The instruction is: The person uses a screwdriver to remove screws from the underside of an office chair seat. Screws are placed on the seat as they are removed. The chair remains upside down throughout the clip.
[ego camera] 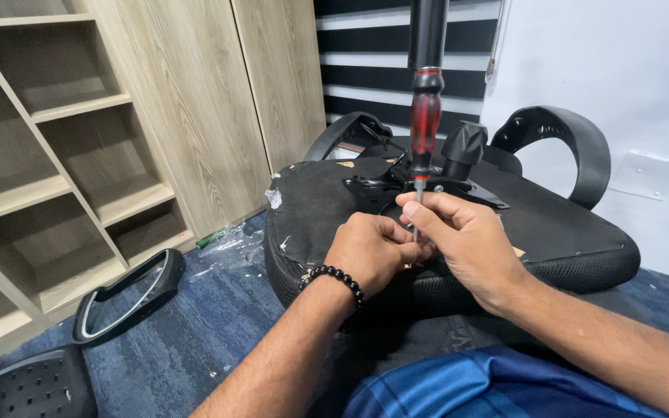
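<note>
Both hands meet on the upturned seat [551, 232]: left hand [369, 251] curled shut beside the tip, right hand [462, 236] fingers pinched on the upright screwdriver [425, 124] shaft, which, I judge, should stay vertical while turning.

Blue carpet floor [195, 340]: upturned chair seat [551, 232], loose armrest [129, 294], perforated backrest [21, 387], plastic wrap [230, 244].
</note>
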